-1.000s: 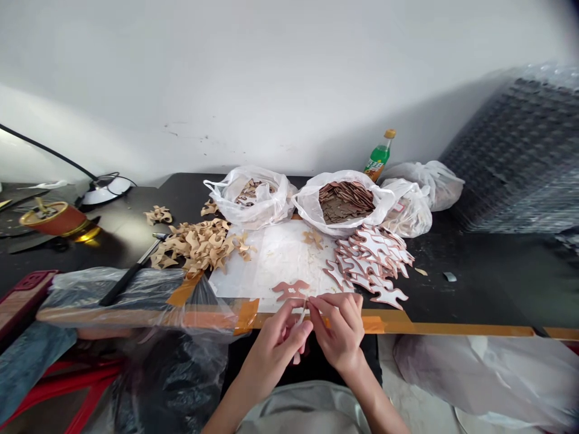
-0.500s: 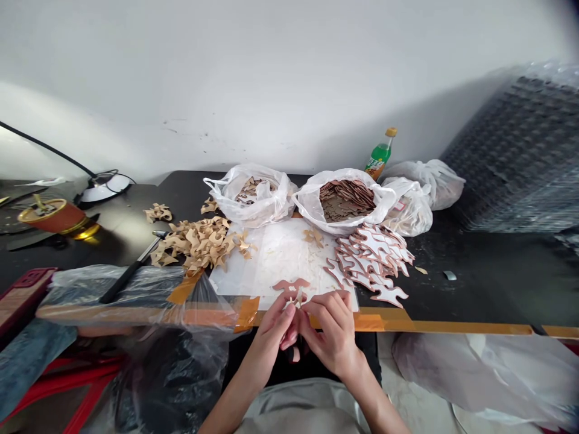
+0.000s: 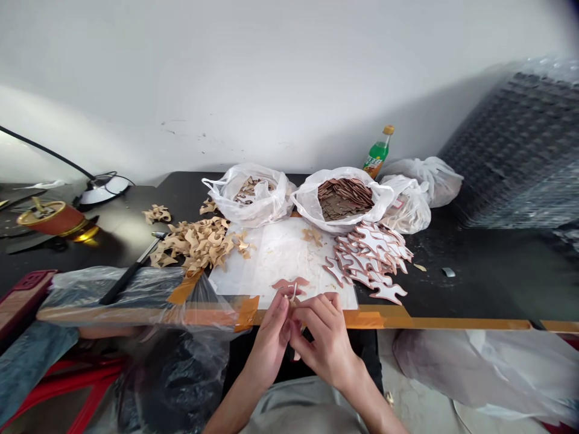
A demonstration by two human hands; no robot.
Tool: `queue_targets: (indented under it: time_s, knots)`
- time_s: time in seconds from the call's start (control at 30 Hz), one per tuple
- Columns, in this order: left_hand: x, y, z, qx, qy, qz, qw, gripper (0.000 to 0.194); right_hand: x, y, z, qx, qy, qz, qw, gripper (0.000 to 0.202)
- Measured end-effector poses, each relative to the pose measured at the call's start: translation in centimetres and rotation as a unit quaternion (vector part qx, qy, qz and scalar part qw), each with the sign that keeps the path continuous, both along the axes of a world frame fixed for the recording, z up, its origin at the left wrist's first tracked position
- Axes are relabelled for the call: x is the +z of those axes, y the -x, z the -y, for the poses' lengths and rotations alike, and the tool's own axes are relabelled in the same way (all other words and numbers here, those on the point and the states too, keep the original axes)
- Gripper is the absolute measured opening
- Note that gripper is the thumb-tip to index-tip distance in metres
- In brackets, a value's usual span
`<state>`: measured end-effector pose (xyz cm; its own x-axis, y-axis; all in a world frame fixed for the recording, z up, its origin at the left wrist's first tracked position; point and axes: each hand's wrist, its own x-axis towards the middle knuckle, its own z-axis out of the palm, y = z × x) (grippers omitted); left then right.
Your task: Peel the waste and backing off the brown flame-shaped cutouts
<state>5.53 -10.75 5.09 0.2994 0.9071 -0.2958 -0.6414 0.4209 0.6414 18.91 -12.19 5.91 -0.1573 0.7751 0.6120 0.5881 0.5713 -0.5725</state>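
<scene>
Close together at the table's front edge, my left hand (image 3: 271, 340) and my right hand (image 3: 323, 331) pinch one small wavy cut-out piece (image 3: 293, 299) between their fingertips. A thin pale strip sticks up from it; the fingers hide most of the rest. Just beyond, a flat reddish-brown cut-out (image 3: 289, 282) lies on the white sheet (image 3: 275, 259). To the right is a heap of white-faced cut-outs (image 3: 366, 256) with reddish-brown edges. Left of the sheet, curled tan pieces (image 3: 194, 241) form a loose pile.
Two open plastic bags, one with mixed pieces (image 3: 253, 208) and one with stacked brown pieces (image 3: 312, 211), stand behind the sheet. Beyond are a green bottle (image 3: 376, 155) and knotted bags (image 3: 411, 208). A black-handled tool (image 3: 126, 277) lies left; dark trays (image 3: 525, 150) rise at right.
My fingertips have shifted slightly left and drawn tighter around the piece. A thin pale strip now stands up where pale bits showed between the fingers. The piles look the same.
</scene>
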Motion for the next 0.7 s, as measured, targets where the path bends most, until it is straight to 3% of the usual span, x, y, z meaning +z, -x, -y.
queue_targets:
  time_s: [0.13, 0.37, 0.57, 0.7]
  knots:
    - [-0.5, -0.2, 0.1, 0.030, 0.012, 0.002, 0.999, 0.039, -0.3, 0.8, 0.4, 0.003, 0.004, -0.006, 1.000, 0.006]
    - [-1.7, -0.3, 0.5, 0.068, 0.107, 0.094, 0.987, 0.034, -1.1, 1.6, 0.6, 0.013, -0.003, 0.025, 1.000, 0.007]
    - [-0.1, -0.4, 0.0, 0.099, 0.185, 0.142, 0.967, 0.018, -1.3, 1.7, 0.6, 0.020, -0.003, 0.050, 0.999, 0.006]
    - [0.8, -0.3, -0.2, 0.102, 0.231, 0.144, 0.957, 0.020, -1.5, 1.9, 0.6, 0.020, -0.001, 0.058, 0.998, 0.006]
